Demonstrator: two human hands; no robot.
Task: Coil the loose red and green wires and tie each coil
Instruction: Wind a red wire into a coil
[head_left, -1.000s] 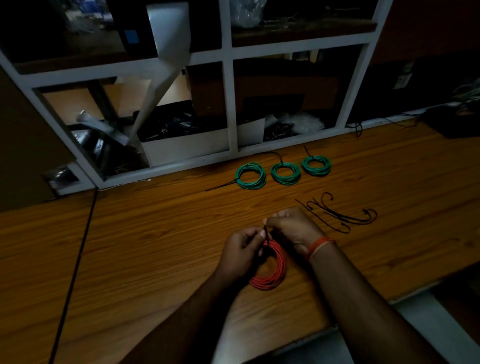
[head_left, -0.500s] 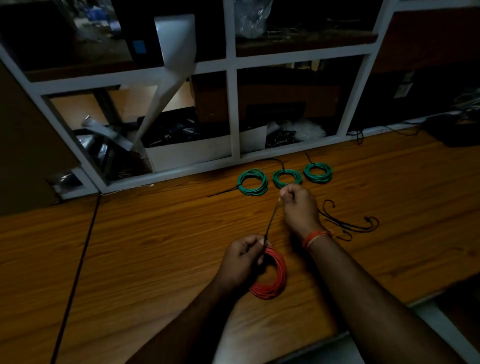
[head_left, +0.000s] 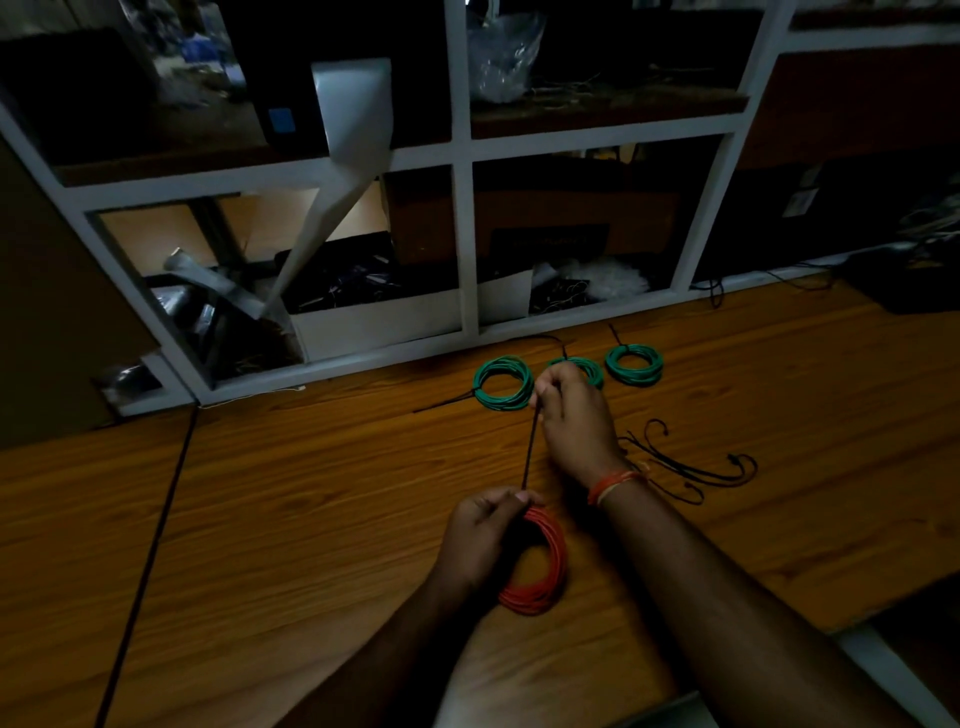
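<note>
Shelving (head_left: 462, 249) runs behind our wooden bench (head_left: 291, 499). Our left hand (head_left: 480, 540) grips the red coil (head_left: 540, 566) near the front edge; black tie (head_left: 530, 452) stretches up to our right hand (head_left: 574, 415), pinching it, partly hiding the middle of three green coils (head_left: 504, 383). Spare ties (head_left: 691, 462) lie right.

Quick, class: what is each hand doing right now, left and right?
Left hand: closed, grip on the red wire coil where the black tie wraps it.
Right hand: closed, pinching the tie's free end, pulled taut.

Dim room: wood-grain table (head_left: 291, 519) w/ white shelf unit (head_left: 462, 228) behind, cluttered w/ boxes.
</note>
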